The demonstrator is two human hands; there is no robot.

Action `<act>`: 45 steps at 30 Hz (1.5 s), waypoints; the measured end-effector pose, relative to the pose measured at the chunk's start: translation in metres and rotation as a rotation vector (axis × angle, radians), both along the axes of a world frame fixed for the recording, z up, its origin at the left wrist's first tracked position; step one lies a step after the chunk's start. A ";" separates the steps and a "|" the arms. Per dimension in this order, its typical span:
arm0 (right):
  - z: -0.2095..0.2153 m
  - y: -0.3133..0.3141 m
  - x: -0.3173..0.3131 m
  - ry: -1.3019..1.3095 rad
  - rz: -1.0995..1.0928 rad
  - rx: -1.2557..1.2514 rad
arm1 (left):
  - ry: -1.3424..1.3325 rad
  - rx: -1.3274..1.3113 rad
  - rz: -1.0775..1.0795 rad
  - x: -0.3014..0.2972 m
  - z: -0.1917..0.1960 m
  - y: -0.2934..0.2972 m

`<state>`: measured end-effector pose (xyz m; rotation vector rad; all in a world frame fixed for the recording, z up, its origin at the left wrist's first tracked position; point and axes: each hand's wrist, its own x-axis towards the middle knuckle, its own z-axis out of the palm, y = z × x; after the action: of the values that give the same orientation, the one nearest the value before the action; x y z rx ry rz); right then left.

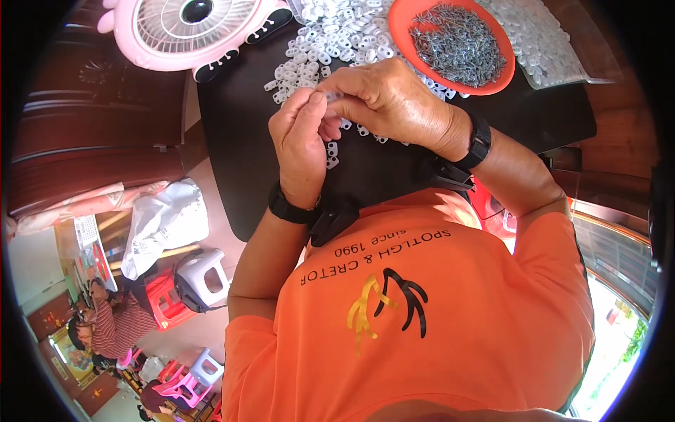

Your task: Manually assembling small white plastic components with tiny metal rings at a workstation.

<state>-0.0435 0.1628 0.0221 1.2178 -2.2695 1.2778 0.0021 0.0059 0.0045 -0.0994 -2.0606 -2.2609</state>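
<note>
My left hand (301, 144) and my right hand (394, 98) meet fingertip to fingertip over a black board (239, 133). Between them they pinch a small clear-white plastic piece (330, 94), mostly hidden by the fingers. Each wrist wears a black band. Just beyond the hands lies a heap of small white plastic pieces (330, 35), and a few loose ones sit under the hands. An orange bowl (492, 83) filled with small grey metal screws (457, 43) stands behind my right hand.
A pink desk fan (190, 32) lies at the board's far left corner. A clear bag of white pieces (545, 39) rests at the far right. Down to the left are a white plastic bag (165, 221), plastic stools and a seated person (112, 320).
</note>
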 end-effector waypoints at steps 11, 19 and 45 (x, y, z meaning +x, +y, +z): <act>0.005 0.004 -0.003 -0.159 0.053 -0.075 | 0.151 -0.028 0.072 -0.004 0.001 0.004; 0.033 0.018 0.002 0.095 -0.119 -0.112 | 0.150 -0.059 0.054 0.002 0.006 0.000; -0.016 -0.040 0.032 0.534 0.256 0.725 | 0.144 0.545 0.544 -0.026 0.001 -0.065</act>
<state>-0.0112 0.1231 0.0061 1.8454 -2.2394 0.0824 -0.0237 -0.0594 0.0060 0.2866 -1.1523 -2.2633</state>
